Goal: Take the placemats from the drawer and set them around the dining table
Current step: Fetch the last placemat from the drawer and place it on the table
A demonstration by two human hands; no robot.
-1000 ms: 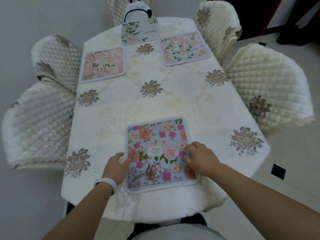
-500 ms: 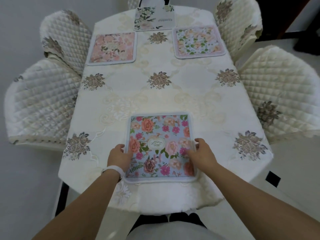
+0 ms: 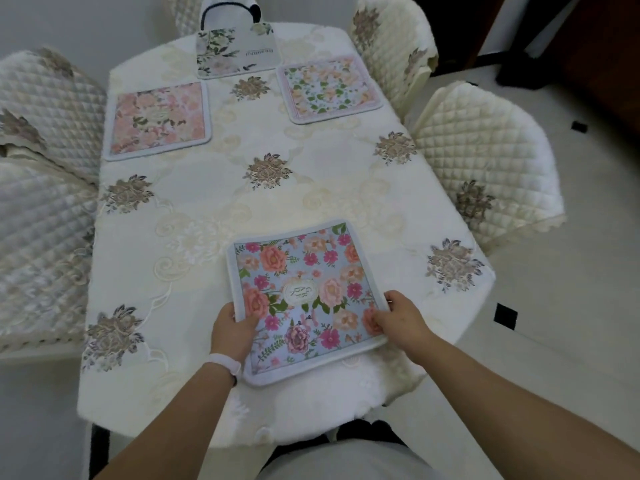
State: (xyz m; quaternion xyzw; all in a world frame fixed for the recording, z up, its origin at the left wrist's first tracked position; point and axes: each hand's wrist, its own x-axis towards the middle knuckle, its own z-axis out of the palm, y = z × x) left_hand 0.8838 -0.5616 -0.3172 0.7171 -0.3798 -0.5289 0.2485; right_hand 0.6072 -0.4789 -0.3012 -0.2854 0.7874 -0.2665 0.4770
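Note:
A blue floral placemat [image 3: 304,296] lies at the near end of the dining table [image 3: 214,216], slightly askew. My left hand [image 3: 232,329] grips its left edge, thumb on top. My right hand [image 3: 398,318] grips its right edge the same way. A pink floral placemat [image 3: 157,120] lies flat at the far left of the table. A white and green floral placemat [image 3: 327,87] lies at the far right. The drawer is out of view.
A floral bag with dark handles [image 3: 235,51] stands at the table's far end. Quilted cream chairs flank the table: two on the left [image 3: 41,237], two on the right [image 3: 485,161]. Bare floor lies to the right.
Both hands have shifted from pressing on the blue placemat to gripping its side edges, and the mat has turned slightly askew. My view has shifted a little.

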